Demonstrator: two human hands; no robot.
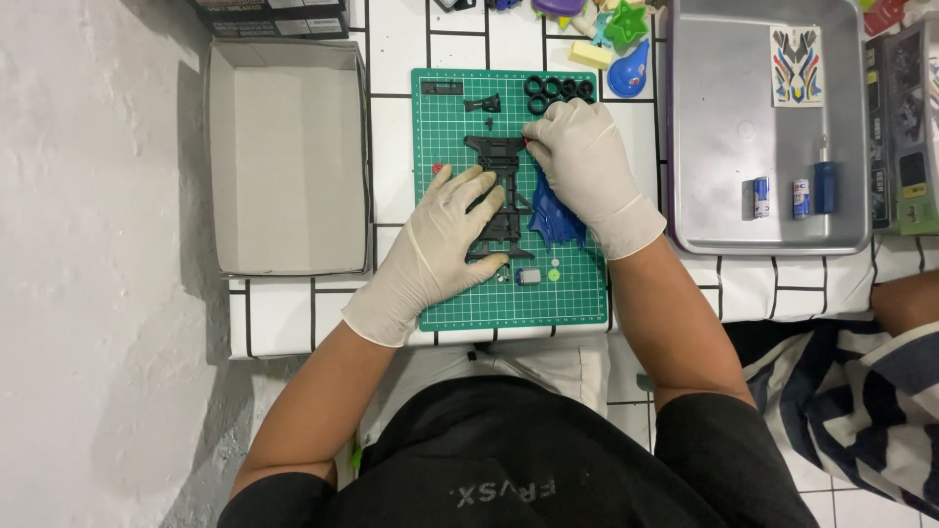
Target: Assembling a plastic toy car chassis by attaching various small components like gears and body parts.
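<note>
Two gloved hands work a black chassis (pixel 502 196) at the centre of the green mat (pixel 445 293): the left hand (pixel 445 244) presses it flat with open fingers, the right hand (pixel 582 161) pinches a small part at its top edge (tyres (pixel 558 90), blue body shell (pixel 556 217) and motor (pixel 528 276) lie unfitted around it), so assembly looks early.

Both forearms rise bare from the lower middle of the frame and converge toward the upper centre; each hand wears a thin, pale glove that ends just past the wrist. The left hand (pixel 435 249) lies palm down, left of centre, its fingers spread and stretched up and to the right, the thumb held apart along the lower edge. The right hand (pixel 585 161) sits higher, just right of centre, knuckles up; its fingers curl inward and to the left, the fingertips (pixel 533 137) drawn close together in a pinch.
</note>
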